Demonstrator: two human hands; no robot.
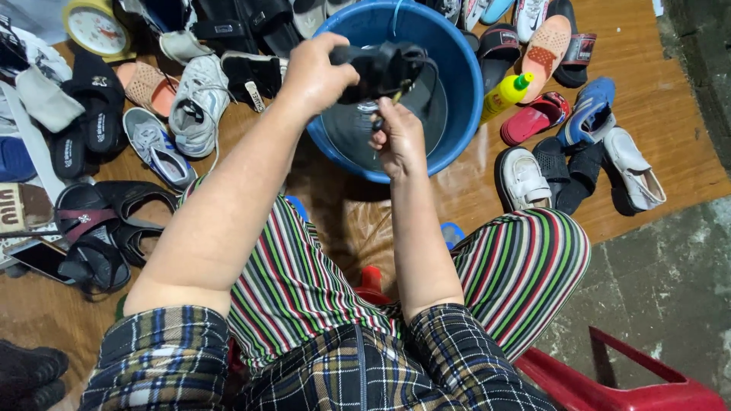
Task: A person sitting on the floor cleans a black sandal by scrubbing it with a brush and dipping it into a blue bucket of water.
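Nearest the camera lay the person's lap, plaid shorts over striped trousers, with the edge of a red plastic chair (pixel 609 377) at the lower right. From there both forearms reached forward over a blue plastic basin (pixel 449 84), round and smooth-walled, which stood on a wooden floor (pixel 662 114) with a glossy, wet-looking patch in front of it.

The left hand (pixel 316 72) was closed around a black sandal (pixel 381 68), gripping it from the side and holding it above the basin's middle, straps uppermost. The right hand (pixel 397 141) was curled just beneath it, its fingers pinched on something small and thin; what exactly could not be told. The sandal looked like matte rubber or synthetic with stiff bands.

As a judgement, the work seemed to be cleaning or picking at the sandal over the basin, and it would go best with the left grip kept firm and the shoe held inside the rim, so that drips and dirt fell in, while the right hand worked in short strokes along the strap seams.

Beside the basin stood a yellow squeeze bottle (pixel 504 95) with a green cap. Beyond and around it lay many shoes: grey sneakers (pixel 194 103), a white shoe (pixel 525 179), red and blue sandals, black slides. A yellow clock (pixel 95 29) sat at the far left.
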